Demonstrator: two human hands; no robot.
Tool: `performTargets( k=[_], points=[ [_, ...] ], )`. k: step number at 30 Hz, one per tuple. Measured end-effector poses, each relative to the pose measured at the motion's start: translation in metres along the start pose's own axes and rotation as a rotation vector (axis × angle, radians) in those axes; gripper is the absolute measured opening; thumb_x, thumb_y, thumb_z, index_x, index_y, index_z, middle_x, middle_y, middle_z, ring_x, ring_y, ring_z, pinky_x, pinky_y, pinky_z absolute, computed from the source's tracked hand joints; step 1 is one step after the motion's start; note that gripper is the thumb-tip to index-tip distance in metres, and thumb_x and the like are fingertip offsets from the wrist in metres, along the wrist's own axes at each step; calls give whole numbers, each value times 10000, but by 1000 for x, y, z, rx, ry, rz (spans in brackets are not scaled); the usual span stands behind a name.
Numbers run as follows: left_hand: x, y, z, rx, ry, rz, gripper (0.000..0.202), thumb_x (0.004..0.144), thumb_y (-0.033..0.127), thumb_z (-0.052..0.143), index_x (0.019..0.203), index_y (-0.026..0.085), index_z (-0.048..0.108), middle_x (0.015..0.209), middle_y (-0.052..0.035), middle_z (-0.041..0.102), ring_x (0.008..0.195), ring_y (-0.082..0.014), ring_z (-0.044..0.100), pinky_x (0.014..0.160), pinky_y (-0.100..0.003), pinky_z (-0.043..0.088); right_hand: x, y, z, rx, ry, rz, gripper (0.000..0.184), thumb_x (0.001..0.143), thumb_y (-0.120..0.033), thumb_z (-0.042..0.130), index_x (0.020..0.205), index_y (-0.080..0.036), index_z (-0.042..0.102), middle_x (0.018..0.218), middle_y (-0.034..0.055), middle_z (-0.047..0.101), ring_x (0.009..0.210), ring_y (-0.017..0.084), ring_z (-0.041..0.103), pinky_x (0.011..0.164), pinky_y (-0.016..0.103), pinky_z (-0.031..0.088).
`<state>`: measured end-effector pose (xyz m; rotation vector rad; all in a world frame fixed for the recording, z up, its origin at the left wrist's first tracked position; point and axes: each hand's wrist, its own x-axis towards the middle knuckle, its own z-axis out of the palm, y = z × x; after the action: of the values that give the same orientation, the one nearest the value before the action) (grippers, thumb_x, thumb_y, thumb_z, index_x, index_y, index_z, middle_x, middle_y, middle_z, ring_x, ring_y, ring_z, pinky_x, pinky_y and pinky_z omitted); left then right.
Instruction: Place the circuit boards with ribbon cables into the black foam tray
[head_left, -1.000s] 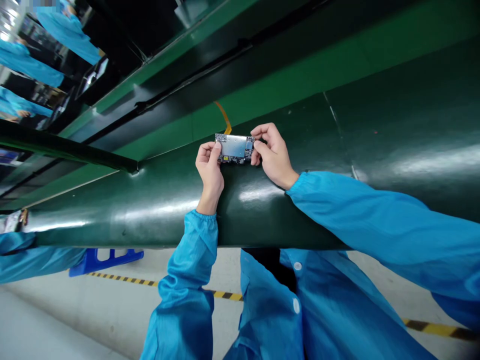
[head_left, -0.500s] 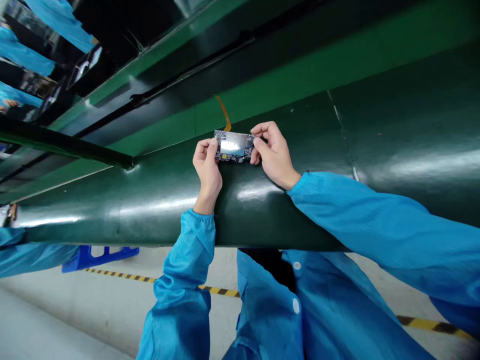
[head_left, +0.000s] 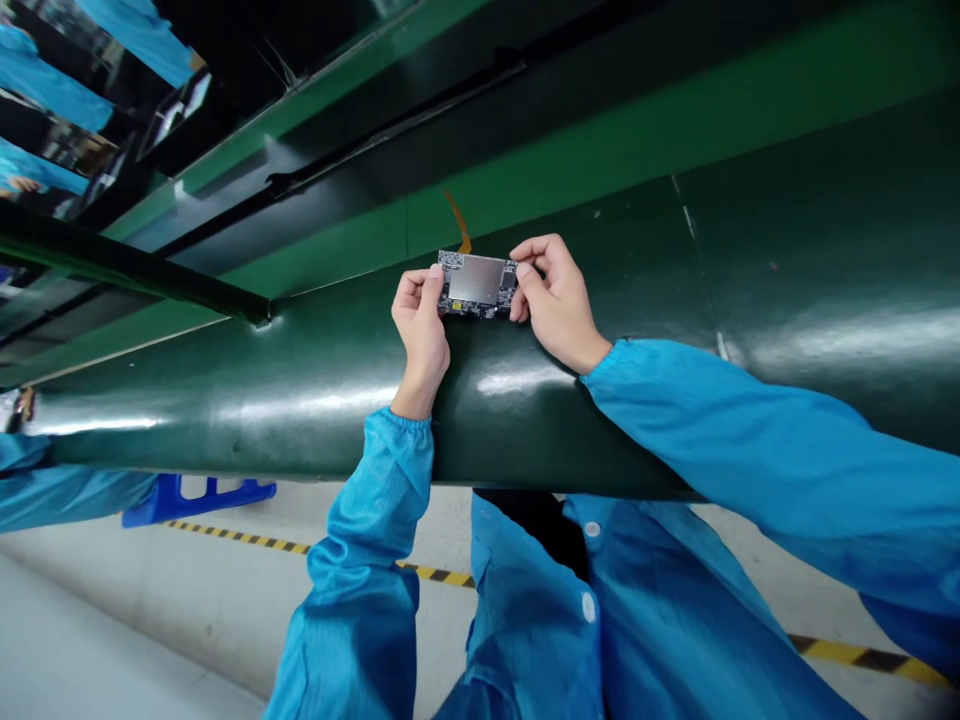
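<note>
Glare has left the circuit board (head_left: 476,280) over the green worktop (head_left: 322,355).

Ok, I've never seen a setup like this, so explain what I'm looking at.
There is no machine here: these are a person's two bare hands, seen by a camera worn on the head, looking forward and down. The left hand and right hand pinch opposite ends of a circuit board with a flat metal cover, over a dark green bench; whether it touches the bench I can't tell. A curved orange strip shows just beyond the board. At upper left, blue sleeves belong to other people.
</note>
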<state>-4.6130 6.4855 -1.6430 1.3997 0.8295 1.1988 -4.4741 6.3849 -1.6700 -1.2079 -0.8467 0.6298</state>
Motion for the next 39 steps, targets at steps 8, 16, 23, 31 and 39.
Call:
performTargets(
  k=[8,16,23,31,39],
  points=[
    [0,0,-1,22,-5,-14,421,902,554,864,812,214,633,823,9,646,783,-121,612,724,-230,495,-1,-1,3,14,32,-6,197,1129,-473,544,1137,-277,517,1026,-8,580,584,52,540,516,206,482],
    [1,1,-1,2,-7,-48,431,864,545,905,819,215,632,811,11,637,754,-116,596,703,-227,487,0,1,0,-7,8,-21,235,1124,-517,563,1143,-285,530,938,-23,566,576,66,548,496,202,470],
    [-1,1,1,-31,-22,-57,398,886,517,897,821,210,652,819,4,639,783,-123,601,748,-246,493,-1,0,0,4,34,-18,241,1103,-500,597,1105,-272,519,874,-35,552,521,61,524,460,193,437],
    [-5,5,6,-114,-9,-83,379,875,478,910,799,203,660,770,15,640,718,-105,571,692,-231,473,-4,-8,-1,0,30,17,293,1063,-533,617,1105,-261,515,840,-54,558,516,62,543,476,196,456],
    [-6,11,9,-126,23,-122,328,896,373,900,770,198,652,748,18,632,700,-107,576,697,-241,483,-6,-12,0,-21,32,39,247,1016,-463,616,1099,-256,510,937,-39,584,521,41,539,472,193,446]
  ],
)
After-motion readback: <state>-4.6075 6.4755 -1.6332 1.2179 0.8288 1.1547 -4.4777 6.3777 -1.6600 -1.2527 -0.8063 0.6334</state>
